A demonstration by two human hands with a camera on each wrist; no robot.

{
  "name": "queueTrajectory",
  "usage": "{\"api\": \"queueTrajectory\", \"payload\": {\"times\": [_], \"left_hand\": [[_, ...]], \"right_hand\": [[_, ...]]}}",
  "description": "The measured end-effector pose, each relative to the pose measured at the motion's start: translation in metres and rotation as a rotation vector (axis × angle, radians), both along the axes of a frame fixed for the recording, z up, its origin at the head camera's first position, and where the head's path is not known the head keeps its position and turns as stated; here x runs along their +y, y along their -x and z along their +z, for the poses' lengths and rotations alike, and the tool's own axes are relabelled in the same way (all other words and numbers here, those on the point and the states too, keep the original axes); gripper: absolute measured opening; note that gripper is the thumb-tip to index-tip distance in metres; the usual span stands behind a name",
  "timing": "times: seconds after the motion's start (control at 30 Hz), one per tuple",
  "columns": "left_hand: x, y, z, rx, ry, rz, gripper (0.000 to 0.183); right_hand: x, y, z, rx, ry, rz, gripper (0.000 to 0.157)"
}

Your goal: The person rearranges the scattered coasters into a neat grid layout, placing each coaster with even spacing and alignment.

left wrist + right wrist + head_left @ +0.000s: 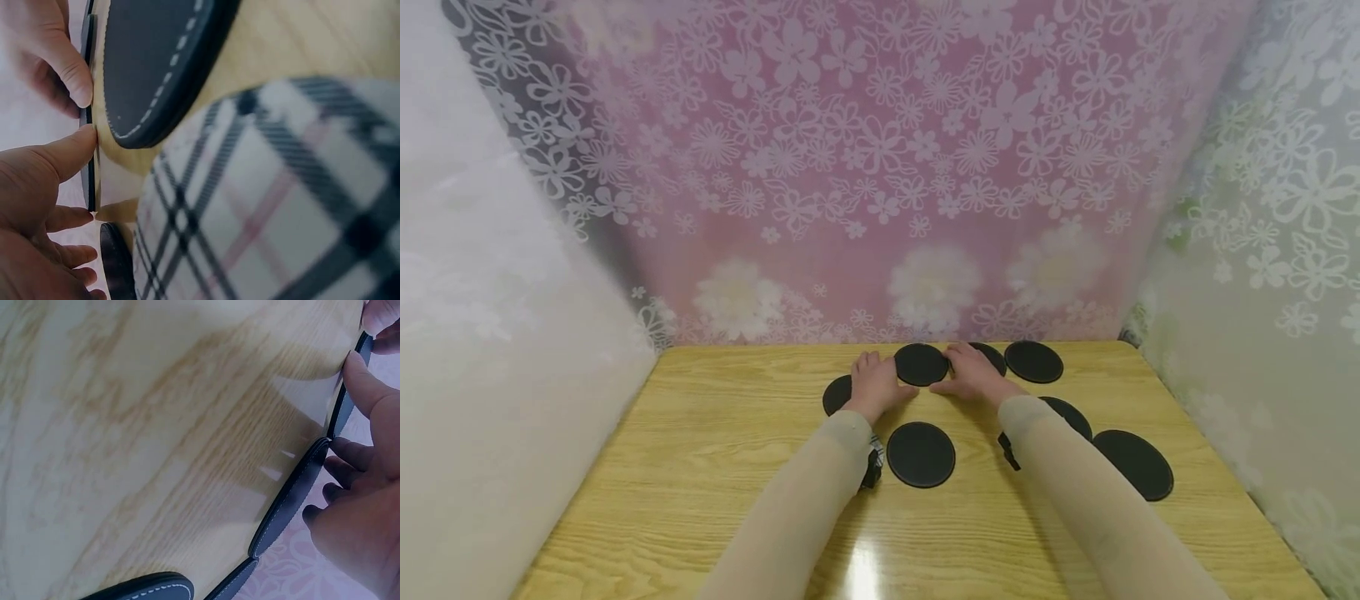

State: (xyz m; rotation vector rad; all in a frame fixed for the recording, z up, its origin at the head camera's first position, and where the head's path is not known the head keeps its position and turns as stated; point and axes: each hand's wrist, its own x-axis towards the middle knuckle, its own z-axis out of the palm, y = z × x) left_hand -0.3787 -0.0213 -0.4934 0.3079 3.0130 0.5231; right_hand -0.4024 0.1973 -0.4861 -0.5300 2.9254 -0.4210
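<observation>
In the head view, both hands are at a black round coaster (921, 365) near the table's back edge. My left hand (877, 385) is at its left side, with the thumb by the near rim. On the other side my right hand (974, 375) touches the rim with spread, fairly straight fingers. The left wrist view has the left thumb and forefinger at the thin coaster edge (91, 165). From the right wrist, the right thumb and forefinger touch the same coaster (344, 409). My left hand partly covers another coaster (836, 395); the right partly covers a neighbouring one (992, 357).
A stitched black coaster (921, 454) lies between the forearms. Further right are a back coaster (1034, 362), a partly covered one (1070, 417) and a coaster by the right forearm (1138, 464). The wood-grain table (715, 467) meets flowered curtains (880, 167) behind and at both sides.
</observation>
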Motion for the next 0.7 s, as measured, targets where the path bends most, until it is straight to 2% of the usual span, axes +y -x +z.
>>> {"api": "queueTrajectory", "payload": {"times": [0.13, 0.3, 0.33, 0.4, 0.53, 0.57, 0.67, 0.7], "left_hand": [[0.0, -0.002, 0.002, 0.02, -0.021, 0.013, 0.072], [0.0, -0.003, 0.004, 0.035, -0.024, 0.037, 0.071], [0.001, -0.003, 0.004, 0.037, -0.022, 0.043, 0.07], [0.001, -0.002, 0.003, 0.042, -0.025, 0.055, 0.069], [0.0, -0.003, 0.003, 0.045, -0.023, 0.071, 0.064], [0.0, -0.003, 0.003, 0.044, -0.021, 0.074, 0.062], [-0.003, -0.003, 0.004, 0.041, -0.007, 0.071, 0.06], [-0.003, -0.003, 0.004, 0.042, -0.004, 0.065, 0.06]], "right_hand": [[0.004, 0.009, -0.009, 0.007, 0.029, -0.003, 0.089], [0.018, 0.039, -0.043, 0.007, 0.114, 0.002, 0.098], [0.018, 0.042, -0.045, 0.0, 0.114, -0.002, 0.097], [0.016, 0.043, -0.043, -0.008, 0.076, -0.003, 0.096], [0.008, 0.033, -0.026, -0.033, 0.029, -0.024, 0.09], [0.008, 0.033, -0.026, -0.034, 0.027, -0.025, 0.09], [0.011, 0.037, -0.037, -0.013, 0.075, -0.031, 0.089], [0.01, 0.035, -0.034, -0.023, 0.058, -0.037, 0.089]]}}
